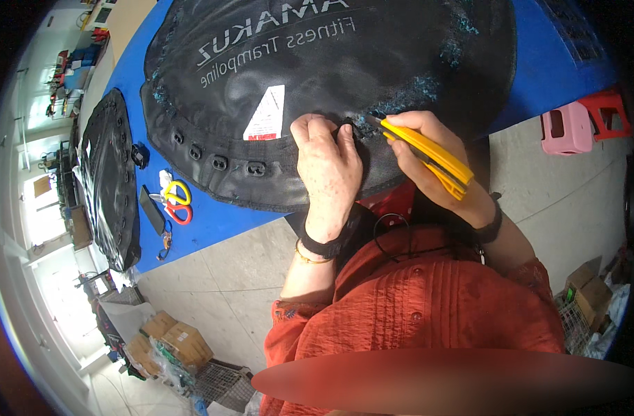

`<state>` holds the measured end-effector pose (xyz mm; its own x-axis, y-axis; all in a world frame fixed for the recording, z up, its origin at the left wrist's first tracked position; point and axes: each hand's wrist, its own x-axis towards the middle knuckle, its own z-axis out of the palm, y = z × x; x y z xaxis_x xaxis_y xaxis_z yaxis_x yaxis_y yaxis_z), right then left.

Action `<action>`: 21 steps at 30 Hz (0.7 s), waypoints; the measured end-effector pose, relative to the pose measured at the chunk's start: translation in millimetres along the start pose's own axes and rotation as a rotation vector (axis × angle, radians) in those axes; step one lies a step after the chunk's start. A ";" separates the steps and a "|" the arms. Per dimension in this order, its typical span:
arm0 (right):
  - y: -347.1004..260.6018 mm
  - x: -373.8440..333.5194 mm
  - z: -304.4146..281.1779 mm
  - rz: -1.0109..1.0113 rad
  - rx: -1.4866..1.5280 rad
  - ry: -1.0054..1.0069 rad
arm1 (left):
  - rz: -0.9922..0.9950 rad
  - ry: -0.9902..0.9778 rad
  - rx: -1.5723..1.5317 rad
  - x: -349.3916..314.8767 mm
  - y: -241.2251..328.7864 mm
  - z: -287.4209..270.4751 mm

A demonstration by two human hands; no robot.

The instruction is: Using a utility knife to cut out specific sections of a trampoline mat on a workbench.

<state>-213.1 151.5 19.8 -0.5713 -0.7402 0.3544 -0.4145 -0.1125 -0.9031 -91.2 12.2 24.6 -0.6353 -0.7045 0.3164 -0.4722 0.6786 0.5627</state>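
A round black trampoline mat covers much of the blue table, with black buckles along its rim and a white label on it. My left hand is closed on the mat near its front edge, thumb and fingers pinching the fabric. Beside it my right hand grips a yellow utility knife. The knife's tip points at the seam just right of my left fingers, where teal thread bits lie loose along the stitching. Whether the blade touches the fabric cannot be made out.
Left of the mat lie scissors with yellow and red handles, a dark flat strip and another folded black mat. Pink and red stools stand at the right. Cardboard boxes sit on the floor at lower left.
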 end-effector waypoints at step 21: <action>6.8 12.1 15.6 -0.134 -0.131 -0.012 | 0.015 0.012 0.003 -4.7 -3.8 2.4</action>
<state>-211.8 131.4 14.1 -0.4964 -0.7327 0.4655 -0.5754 -0.1238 -0.8085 -87.8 13.5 19.1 -0.6345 -0.6970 0.3340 -0.4650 0.6895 0.5554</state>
